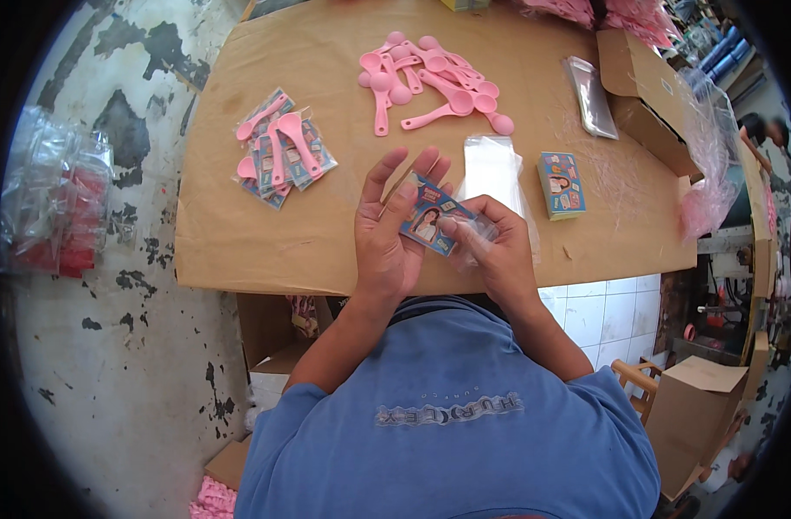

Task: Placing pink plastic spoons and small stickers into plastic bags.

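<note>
My left hand (383, 246) holds a blue card (427, 219) tilted over the near part of the paper-covered table (266, 251), thumb across its face and fingers spread loosely behind; my right hand (506, 258) pinches a clear bag (484, 232) at the card's right end. I take this to be the bagging step, though I can't tell how far in the card sits. The next move, I judge, calls for a light left hold while the right draws the film straight, lest it crease. The card looks flat and stiff, printed with a portrait. Just beyond lie a stack of clear bags (489, 169) and, to its right, a stack of cards (562, 186); farther left, pink spoons (299, 143) rest on carded packs (264, 149); farthest is a loose spoon pile (458, 101).
</note>
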A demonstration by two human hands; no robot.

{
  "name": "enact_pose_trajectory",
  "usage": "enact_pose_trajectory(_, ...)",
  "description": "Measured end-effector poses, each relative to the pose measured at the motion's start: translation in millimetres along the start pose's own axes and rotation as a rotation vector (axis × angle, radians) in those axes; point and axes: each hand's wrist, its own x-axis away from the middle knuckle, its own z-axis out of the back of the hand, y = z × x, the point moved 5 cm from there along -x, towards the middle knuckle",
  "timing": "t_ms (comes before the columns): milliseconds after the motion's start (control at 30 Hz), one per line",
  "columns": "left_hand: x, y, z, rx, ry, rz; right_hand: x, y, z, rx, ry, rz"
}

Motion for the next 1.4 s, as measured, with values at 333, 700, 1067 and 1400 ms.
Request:
enact_pose_trajectory(333,8.5,6.0,2.8,0.133,-0.065,-0.018,-11.3,9.2,-20.9,0.154,-0.024,0.119)
enact_pose_trajectory(700,-10.0,28.8,44.1,0.156,0.162,-0.040,-4.5,-42.1,-36.4,0.703,-0.078,0.710)
enact_pose_trajectory(1067,-6.6,48.3,77.0,0.287,0.257,-0.108,-148.9,-39.6,-11.0,1.258,-0.139,0.862)
enact_pose_trajectory(1400,7.1,41.5,100.6,0.297,0.283,-0.102,-147.3,-41.4,-40.0,1.507,-0.455,1.057)
